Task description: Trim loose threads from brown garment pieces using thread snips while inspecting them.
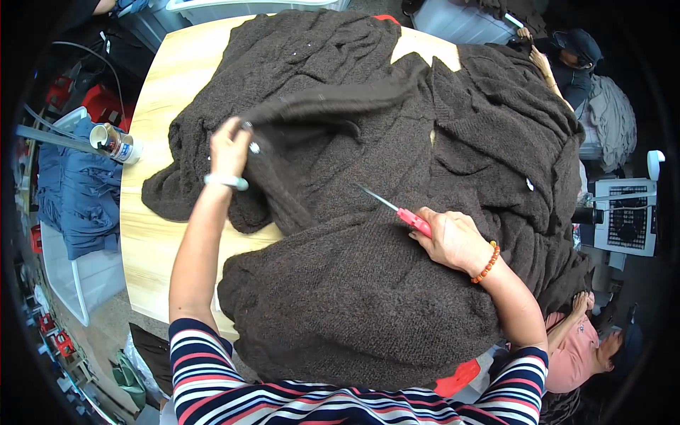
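Dark brown knit garments (368,283) lie bunched in a large heap over the pale wooden table (152,177). My left hand (230,149), with a pale bangle at the wrist, is closed on a lifted edge of the knit garment; small whitish spots show beside the fingers. From there a raised fold runs toward the heap's far middle. In my right hand (453,241), above the nearer part of the heap, is a pink-handled tool (413,221) with a slim pointed metal blade aimed far left. Its exact kind cannot be made out.
A jar (105,138) and a white cup (129,150) stand at the table's left edge. Beyond it, a white bin (78,290) holds blue-grey garments (78,191). At right, one person's hands (538,57) and another person's hands (582,303) touch brown fabric. A white fan-like unit (625,216) stands there.
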`<state>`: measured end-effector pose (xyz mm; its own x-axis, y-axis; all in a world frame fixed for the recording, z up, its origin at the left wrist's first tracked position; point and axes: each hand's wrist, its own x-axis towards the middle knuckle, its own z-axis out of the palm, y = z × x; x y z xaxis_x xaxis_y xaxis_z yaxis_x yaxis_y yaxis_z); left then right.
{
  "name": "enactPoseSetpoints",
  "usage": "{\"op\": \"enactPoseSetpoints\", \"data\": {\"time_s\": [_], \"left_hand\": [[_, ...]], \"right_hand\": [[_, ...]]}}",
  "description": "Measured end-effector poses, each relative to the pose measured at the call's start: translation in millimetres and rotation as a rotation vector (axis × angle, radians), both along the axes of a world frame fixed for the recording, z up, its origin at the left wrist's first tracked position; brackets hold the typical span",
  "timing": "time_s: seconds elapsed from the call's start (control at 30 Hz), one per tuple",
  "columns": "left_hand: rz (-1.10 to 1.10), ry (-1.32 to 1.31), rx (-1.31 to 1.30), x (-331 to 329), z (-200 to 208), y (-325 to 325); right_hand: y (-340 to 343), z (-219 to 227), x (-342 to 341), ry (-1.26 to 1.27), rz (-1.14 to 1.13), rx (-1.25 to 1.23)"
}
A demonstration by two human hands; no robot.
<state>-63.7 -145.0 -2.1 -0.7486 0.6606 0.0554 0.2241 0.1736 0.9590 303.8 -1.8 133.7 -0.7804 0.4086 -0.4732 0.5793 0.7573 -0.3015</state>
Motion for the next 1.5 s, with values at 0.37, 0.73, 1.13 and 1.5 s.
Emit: {"op": "enactPoseSetpoints", "data": {"time_s": [0.37,0.73,1.13,1.5], "left_hand": [[0.696,0.116,0.06,-123.1,33.8,19.6],[-0.636,1.033,-0.193,63.4,58.3,16.2],[-1.242,0.674,-0.603,142.9,-35.0,11.4],[-0.119,-0.633,0.143,1.3,108.8,-11.3]], "right_hand": [[-8.8,-13.6,14.6,-0.011,0.117,0.055],[-16.7,-23.6,37.6,-0.159,0.234,0.015],[-29.6,-25.8,69.5,-0.158,0.24,0.024],[-23.7,-30.1,73.9,-0.069,0.206,0.038]]}}
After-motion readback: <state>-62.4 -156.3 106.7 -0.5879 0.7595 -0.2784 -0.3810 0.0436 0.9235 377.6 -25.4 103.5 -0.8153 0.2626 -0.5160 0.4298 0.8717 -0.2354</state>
